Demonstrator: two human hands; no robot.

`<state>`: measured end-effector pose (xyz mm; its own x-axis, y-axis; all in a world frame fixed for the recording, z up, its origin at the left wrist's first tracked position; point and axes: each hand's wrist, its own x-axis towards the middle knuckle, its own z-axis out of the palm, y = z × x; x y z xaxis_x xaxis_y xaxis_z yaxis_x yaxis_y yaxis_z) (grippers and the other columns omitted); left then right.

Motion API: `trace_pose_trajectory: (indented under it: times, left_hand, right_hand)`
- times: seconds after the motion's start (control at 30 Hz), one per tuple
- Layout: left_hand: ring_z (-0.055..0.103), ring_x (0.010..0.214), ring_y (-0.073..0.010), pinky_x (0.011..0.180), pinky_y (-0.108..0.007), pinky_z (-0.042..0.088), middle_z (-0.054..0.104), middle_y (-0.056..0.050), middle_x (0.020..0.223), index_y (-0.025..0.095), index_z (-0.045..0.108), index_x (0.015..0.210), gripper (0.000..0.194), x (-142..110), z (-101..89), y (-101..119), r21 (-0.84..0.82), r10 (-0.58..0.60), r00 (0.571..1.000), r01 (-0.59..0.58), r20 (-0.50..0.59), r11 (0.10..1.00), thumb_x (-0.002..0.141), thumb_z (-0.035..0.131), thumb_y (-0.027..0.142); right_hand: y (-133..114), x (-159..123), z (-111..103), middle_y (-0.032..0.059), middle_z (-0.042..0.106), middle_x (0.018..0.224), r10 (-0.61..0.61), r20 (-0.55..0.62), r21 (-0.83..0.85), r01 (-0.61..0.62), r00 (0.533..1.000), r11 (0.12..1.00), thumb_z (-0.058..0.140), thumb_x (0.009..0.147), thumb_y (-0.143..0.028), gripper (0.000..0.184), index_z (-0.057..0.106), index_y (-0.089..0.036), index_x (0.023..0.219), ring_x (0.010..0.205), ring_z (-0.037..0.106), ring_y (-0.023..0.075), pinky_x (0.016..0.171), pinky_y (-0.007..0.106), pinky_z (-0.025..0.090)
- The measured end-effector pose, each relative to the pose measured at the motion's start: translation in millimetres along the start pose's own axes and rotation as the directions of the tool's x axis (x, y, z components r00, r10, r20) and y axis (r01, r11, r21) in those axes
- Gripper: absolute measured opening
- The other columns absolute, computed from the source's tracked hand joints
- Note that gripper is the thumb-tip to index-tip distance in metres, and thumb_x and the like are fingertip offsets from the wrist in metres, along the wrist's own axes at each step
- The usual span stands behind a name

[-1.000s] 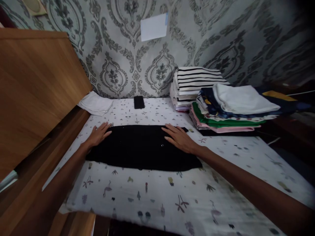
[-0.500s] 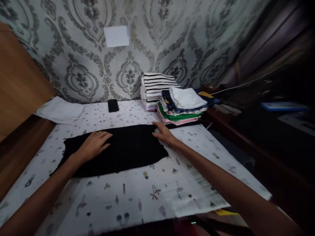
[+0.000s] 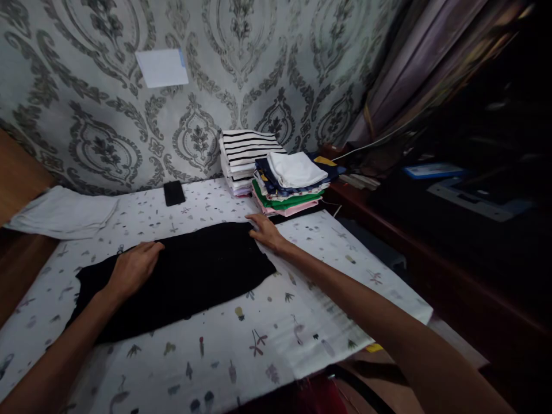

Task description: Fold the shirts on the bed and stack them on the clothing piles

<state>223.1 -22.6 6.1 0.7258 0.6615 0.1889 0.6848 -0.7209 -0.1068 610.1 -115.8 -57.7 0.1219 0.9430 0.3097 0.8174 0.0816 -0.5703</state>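
A folded black garment point(image 3: 202, 270) lies flat across the patterned sheet, its long side running left to right. On its left part rests my left hand point(image 3: 134, 267), the fingers drawn together and bent onto the cloth, closed on it. My right hand point(image 3: 266, 233) is at the garment's upper right corner. Its thumb and forefinger are apart, with the cloth's edge beside them, and the other fingers are partly hidden.
Behind my right hand stand two stacks of folded clothes, one topped by a striped garment point(image 3: 250, 148), the other by a white cloth point(image 3: 297, 169). A black phone point(image 3: 174, 193) lies near the wall. White fabric point(image 3: 64, 211) sits at left, beside a wooden panel point(image 3: 21, 172).
The view has turned to the right, so things appear farther left. My left hand's fingers have gone from spread on the black garment to drawn together. My right hand stays at its corner.
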Motion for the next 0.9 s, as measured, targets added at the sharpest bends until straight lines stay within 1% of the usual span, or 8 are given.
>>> trace_pose_trajectory:
  times: [0.13,0.27,0.37,0.47,0.57,0.7,0.8,0.9]
  left_hand:
    - [0.069,0.099,-0.0294,0.075,-0.04,0.056,0.071,-0.012,0.114,0.021,0.067,0.11,0.039,2.3,2.1,0.7,-0.046,-0.035,0.999,0.034,-0.017,0.998,0.095,0.031,0.027]
    - [0.068,0.099,-0.0294,0.072,-0.041,0.056,0.072,-0.011,0.112,0.023,0.067,0.108,0.038,1.8,-1.0,-0.3,-0.055,-0.048,0.998,0.046,-0.044,0.997,0.094,0.032,0.027]
    - [0.067,0.099,-0.0291,0.075,-0.041,0.056,0.072,-0.011,0.108,0.022,0.066,0.105,0.037,0.5,-3.2,-0.4,-0.047,0.005,1.0,-0.005,-0.019,0.999,0.093,0.031,0.026]
    - [0.067,0.101,-0.0296,0.079,-0.042,0.056,0.071,-0.012,0.106,0.022,0.065,0.102,0.035,-1.5,-4.0,-1.5,-0.048,0.07,0.997,-0.069,0.027,0.996,0.091,0.031,0.024]
    - [0.066,0.102,-0.0301,0.08,-0.042,0.055,0.068,-0.013,0.112,0.02,0.061,0.11,0.034,-4.7,-3.8,-6.4,-0.06,0.051,0.996,-0.047,0.068,0.997,0.089,0.036,0.026]
    - [0.062,0.112,-0.0321,0.085,-0.044,0.055,0.063,-0.016,0.125,0.016,0.054,0.127,0.044,-9.3,-2.0,-16.6,-0.036,0.038,0.992,-0.033,0.119,0.999,0.088,0.038,0.03]
    - [0.059,0.116,-0.0338,0.083,-0.046,0.055,0.063,-0.017,0.126,0.017,0.058,0.124,0.044,-9.7,-3.3,-23.7,0.03,0.012,0.99,-0.016,0.14,0.999,0.09,0.032,0.025]
    - [0.062,0.11,-0.0347,0.072,-0.046,0.055,0.066,-0.016,0.119,0.019,0.063,0.112,0.041,-6.9,-9.5,-29.3,0.096,-0.071,0.979,0.053,0.193,0.994,0.09,0.029,0.018]
  right_hand:
    - [-1.1,4.6,2.0,0.0114,0.065,0.119,0.017,-0.026,-0.059,-0.018,1.0,0.998,0.057,0.078,-0.012,0.04,0.065,-0.017,0.116,0.116,0.058,0.0258,0.105,0.043,0.044]
    - [-0.4,7.1,2.4,0.009,0.067,0.113,0.013,-0.042,-0.055,-0.015,0.999,0.998,0.056,0.077,-0.008,0.037,0.068,-0.02,0.11,0.112,0.06,0.0246,0.102,0.043,0.045]
    - [-0.5,7.1,1.5,0.0083,0.069,0.11,0.002,-0.04,-0.044,-0.003,0.999,0.999,0.054,0.078,-0.007,0.034,0.071,-0.021,0.104,0.111,0.061,0.024,0.102,0.043,0.046]
    - [-0.2,6.5,-0.9,0.0087,0.07,0.114,0.003,-0.032,-0.029,-0.004,0.999,1.0,0.051,0.078,-0.003,0.036,0.073,-0.02,0.101,0.114,0.061,0.0238,0.103,0.042,0.046]
    - [-1.3,4.8,-5.4,0.0089,0.07,0.119,0.03,-0.035,-0.014,-0.03,0.999,0.999,0.044,0.079,0.0,0.044,0.073,-0.02,0.105,0.116,0.062,0.0233,0.105,0.042,0.045]
    - [-16.2,-2.8,-8.7,0.0101,0.068,0.126,0.015,-0.056,-0.022,-0.016,0.998,1.0,0.04,0.087,-0.005,0.045,0.069,-0.019,0.118,0.121,0.06,0.0232,0.109,0.043,0.043]
    - [-35.8,-12.5,-2.2,0.0109,0.06,0.139,-0.083,-0.024,-0.051,0.082,0.996,0.995,0.04,0.095,-0.017,0.043,0.06,-0.019,0.132,0.134,0.051,0.0236,0.115,0.044,0.038]
    - [-49.6,-20.4,9.6,0.0119,0.05,0.149,-0.122,0.087,-0.093,0.129,0.989,0.987,0.045,0.097,-0.031,0.044,0.054,-0.019,0.139,0.143,0.038,0.0274,0.119,0.051,0.03]
